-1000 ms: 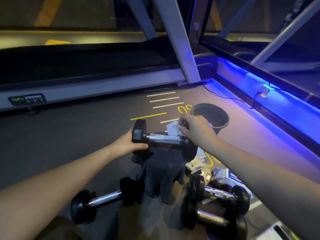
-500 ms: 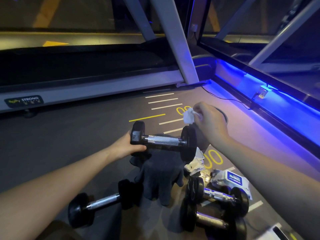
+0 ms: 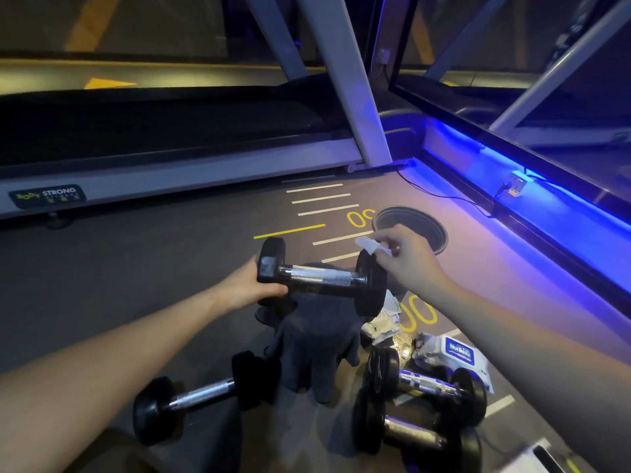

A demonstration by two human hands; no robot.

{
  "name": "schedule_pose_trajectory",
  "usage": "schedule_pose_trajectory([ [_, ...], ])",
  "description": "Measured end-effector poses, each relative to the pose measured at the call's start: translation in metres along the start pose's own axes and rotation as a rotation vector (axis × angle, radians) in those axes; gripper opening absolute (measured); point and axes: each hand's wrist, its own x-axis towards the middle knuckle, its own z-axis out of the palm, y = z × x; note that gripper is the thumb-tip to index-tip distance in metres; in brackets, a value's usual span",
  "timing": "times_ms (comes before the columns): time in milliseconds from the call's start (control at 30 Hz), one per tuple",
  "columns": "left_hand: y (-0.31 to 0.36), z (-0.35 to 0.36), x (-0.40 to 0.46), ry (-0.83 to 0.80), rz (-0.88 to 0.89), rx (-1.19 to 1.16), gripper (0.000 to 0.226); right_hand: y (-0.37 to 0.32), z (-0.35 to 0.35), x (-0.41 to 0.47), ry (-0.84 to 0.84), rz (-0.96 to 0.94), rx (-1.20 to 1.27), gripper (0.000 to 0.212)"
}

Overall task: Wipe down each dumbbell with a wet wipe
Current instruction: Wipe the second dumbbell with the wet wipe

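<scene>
Your inventory at this moment:

- Dumbbells: four. One raised [image 3: 321, 276]; one on the floor to your left [image 3: 201, 396]; two side by side on the floor to your right [image 3: 425, 384], [image 3: 415, 435].
- Crumpled wet wipes: one [image 3: 370, 245].
- Wipe packets: one [image 3: 457, 353].
- Dark cloths: one [image 3: 317, 339].
- Round black bins: one [image 3: 415, 220].
- Treadmills: two, partly seen [image 3: 170, 179], [image 3: 563, 131].
- Hands: two [image 3: 244, 286], [image 3: 409, 259].
</scene>
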Motion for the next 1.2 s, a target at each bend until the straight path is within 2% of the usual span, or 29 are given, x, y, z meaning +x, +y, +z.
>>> schedule_pose_trajectory([
  [100, 0.001, 0.0, 0.0, -0.005, -0.007, 0.005, 0.055, 0.0, 0.001, -0.005, -0.009, 0.028, 0.039, 0.021],
  [267, 0.004, -0.005, -0.001, 0.02, -0.049, -0.041, 0.092, -0.002, 0.002, -0.012, 0.013, 0.02, 0.027, 0.012],
  [333, 0.004, -0.007, 0.0, 0.044, -0.072, -0.069, 0.098, -0.002, 0.0, -0.013, 0.036, 0.028, 0.042, 0.009],
  [500, 0.012, -0.006, -0.006, 0.071, -0.112, -0.076, 0.09, -0.011, 0.0, -0.021, -0.111, 0.179, 0.246, 0.024],
  [633, 0.014, -0.007, -0.007, 0.062, -0.125, -0.033, 0.077, -0.024, 0.012, -0.03, -0.163, 0.303, 0.344, 0.05],
  [700, 0.015, -0.007, -0.005, 0.078, -0.132, -0.024, 0.068, -0.029, 0.02, -0.029, -0.129, 0.306, 0.288, 0.055],
  [767, 0.017, -0.007, -0.001, 0.115, -0.157, -0.016, 0.069, -0.03, 0.028, -0.027, -0.1, 0.313, 0.185, 0.061],
  [867, 0.021, -0.006, 0.002, 0.15, -0.165, 0.087, 0.058, -0.029, 0.037, -0.025, -0.082, 0.328, 0.11, 0.066],
  [900, 0.021, -0.006, 0.003, 0.154, -0.155, 0.129, 0.059, -0.028, 0.038, -0.025, -0.093, 0.319, 0.116, 0.069],
  [1033, 0.021, -0.007, 0.006, 0.093, -0.091, 0.152, 0.097, -0.02, 0.03, -0.023, -0.169, 0.343, 0.166, 0.071],
  [1200, 0.026, -0.006, 0.007, 0.152, -0.055, 0.153, 0.084, -0.017, 0.025, -0.029, -0.193, 0.377, 0.176, 0.065],
])
